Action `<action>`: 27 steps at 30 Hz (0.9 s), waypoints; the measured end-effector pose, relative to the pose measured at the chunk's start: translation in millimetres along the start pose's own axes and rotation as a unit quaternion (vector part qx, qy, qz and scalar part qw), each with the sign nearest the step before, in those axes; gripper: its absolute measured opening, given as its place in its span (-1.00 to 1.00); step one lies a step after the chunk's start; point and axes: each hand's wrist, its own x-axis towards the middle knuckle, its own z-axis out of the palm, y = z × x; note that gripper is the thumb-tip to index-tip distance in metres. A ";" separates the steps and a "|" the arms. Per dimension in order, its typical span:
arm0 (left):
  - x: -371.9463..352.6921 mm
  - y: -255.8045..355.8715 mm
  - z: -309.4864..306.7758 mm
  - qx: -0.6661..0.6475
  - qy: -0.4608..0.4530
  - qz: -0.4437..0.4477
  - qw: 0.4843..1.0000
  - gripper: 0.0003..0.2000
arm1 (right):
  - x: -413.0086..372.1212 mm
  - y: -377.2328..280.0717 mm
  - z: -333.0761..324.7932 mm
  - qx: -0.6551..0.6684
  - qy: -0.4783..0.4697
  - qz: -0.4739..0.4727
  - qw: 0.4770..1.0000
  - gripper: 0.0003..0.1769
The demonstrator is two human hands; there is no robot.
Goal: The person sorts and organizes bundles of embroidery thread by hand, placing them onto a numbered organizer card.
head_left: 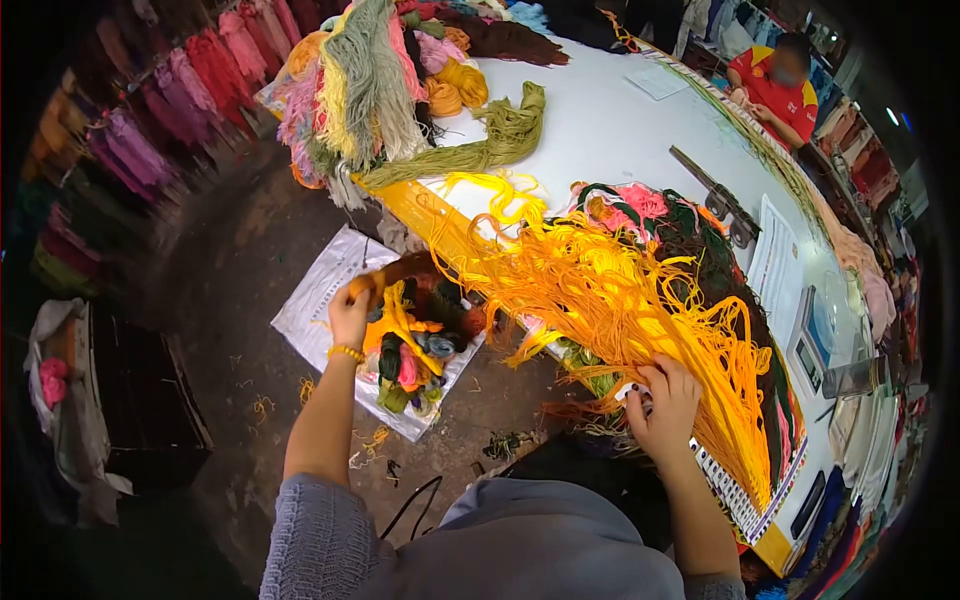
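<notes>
Our left hand (348, 315) reaches down past the edge of the surface (620, 120). Its grip is closed around the end of a brown-orange hank (385, 275), which it holds just above the mixed heap (415, 350) of yellow, green and pink yarn. That heap lies on a white sack (315, 300) spread on the floor, probably so the yarn stays off the dirt.

Our right hand (665, 405) rests at the near edge of the surface. Its grip is pressed together on strands of the orange yarn (620, 290), a big loose bundle that fans across the surface from the far left to the near edge. We judge that the hand pins the strands so they do not slide off.

Under the bundle lie darker skeins (700, 240) in brown, green and pink. A green hank (500, 135) and a tall pile of skeins (360, 80) sit at the far end. A scale (815, 340) stands to the right, and a person in a red shirt (775, 85) works across the surface, well apart from us.
</notes>
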 end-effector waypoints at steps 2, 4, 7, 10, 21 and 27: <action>-17.1 -46.7 -14.2 0.075 0.015 0.036 0.996 -0.80 | 1.0 -0.3 0.9 0.001 -0.004 0.003 1.000 -0.63; -48.0 -73.4 -29.9 0.224 0.026 0.073 0.971 -0.74 | 0.3 -0.6 1.2 0.001 -0.008 0.006 1.000 -0.63; -96.2 -117.2 -46.5 0.408 0.002 -0.206 0.890 -0.62 | 1.6 -0.7 1.4 -0.008 -0.004 0.001 1.000 -0.63; -134.0 -126.8 -43.1 0.372 -0.099 -0.244 0.890 -0.60 | 2.0 -1.7 1.2 -0.007 -0.006 0.003 1.000 -0.63; -133.2 -55.8 21.0 0.112 0.035 -0.053 0.992 -0.83 | 2.9 -1.4 -3.1 -0.012 -0.004 0.001 1.000 -0.64; -48.1 101.7 38.9 0.030 0.098 0.170 0.980 -0.72 | 3.0 1.1 -4.6 0.013 -0.009 0.010 1.000 -0.65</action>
